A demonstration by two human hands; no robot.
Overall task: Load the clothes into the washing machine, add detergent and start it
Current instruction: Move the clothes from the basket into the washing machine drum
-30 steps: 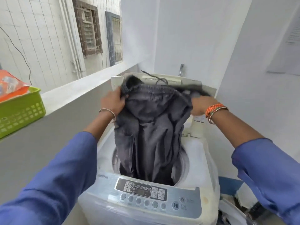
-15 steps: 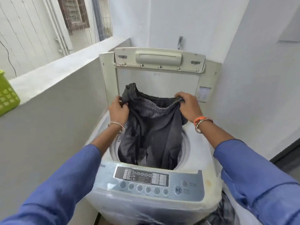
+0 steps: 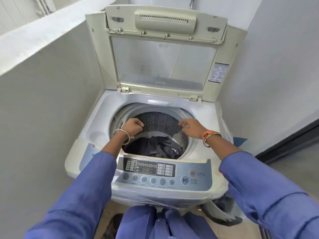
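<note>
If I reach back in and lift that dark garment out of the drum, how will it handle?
Probably floppy: the dark garment lies crumpled in folds at the bottom of the drum, so it should droop from any pinch. Likely light, as it looks like thin dry cloth. It may drag or snag slightly on the drum's rim coming out.

The washer point(image 3: 96, 121) is smooth, glossy plastic, yellowed in places. Its drum point(image 3: 160, 121) is perforated metal. The clothes point(image 3: 155, 147) are dark matt cloth. The lid point(image 3: 162, 61) has a clear, hazy pane.

head cam | steep downward look | close above open washing machine point(image 3: 155, 104) drum | single view
</note>
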